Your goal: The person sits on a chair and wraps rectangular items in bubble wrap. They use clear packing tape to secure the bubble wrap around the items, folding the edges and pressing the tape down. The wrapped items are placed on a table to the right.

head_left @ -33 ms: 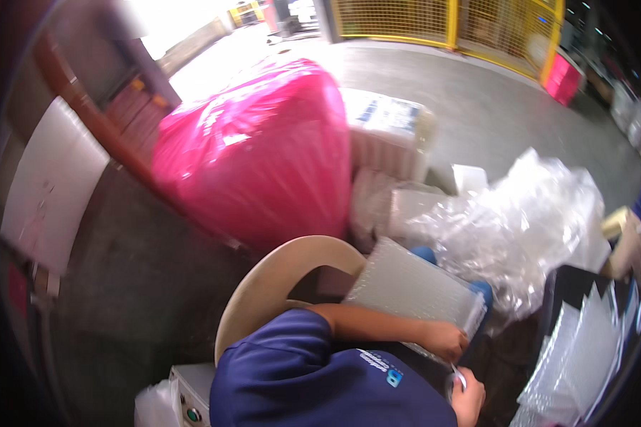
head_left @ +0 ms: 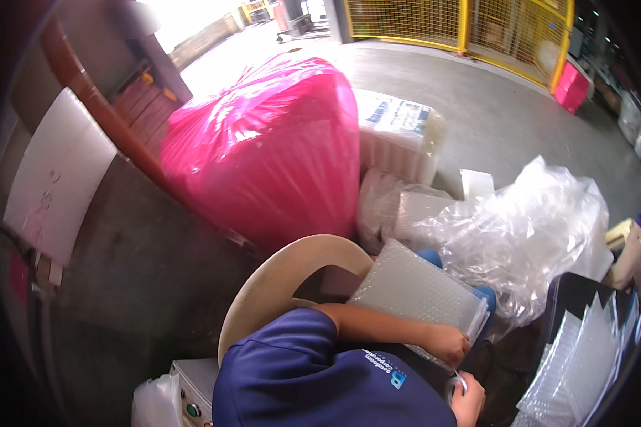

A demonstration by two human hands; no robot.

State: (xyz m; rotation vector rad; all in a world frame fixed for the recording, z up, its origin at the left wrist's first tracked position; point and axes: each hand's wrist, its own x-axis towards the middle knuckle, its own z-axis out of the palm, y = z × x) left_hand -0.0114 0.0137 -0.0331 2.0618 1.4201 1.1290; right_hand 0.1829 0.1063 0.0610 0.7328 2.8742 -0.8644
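A stack of clear bubble-wrap sheets or pouches lies across my lap, over blue trousers. My left hand is closed at the near edge of the stack, its forearm crossing in front of it. Just below, my right hand grips a small whitish ring that looks like a roll of tape. A thin pale strip spans the short gap between the roll and my left fingers, which appear to pinch its end. The fingertips themselves are partly hidden.
A cream chair curves at my left. Beyond stand a big pink plastic bag, a wrapped white bundle and crumpled clear plastic. More bubble-wrap pieces rest in a dark holder at right. A control box is at lower left.
The whole view has shifted slightly, with the surroundings now a little lower and to the right. Both hands keep nearly the same place and grip.
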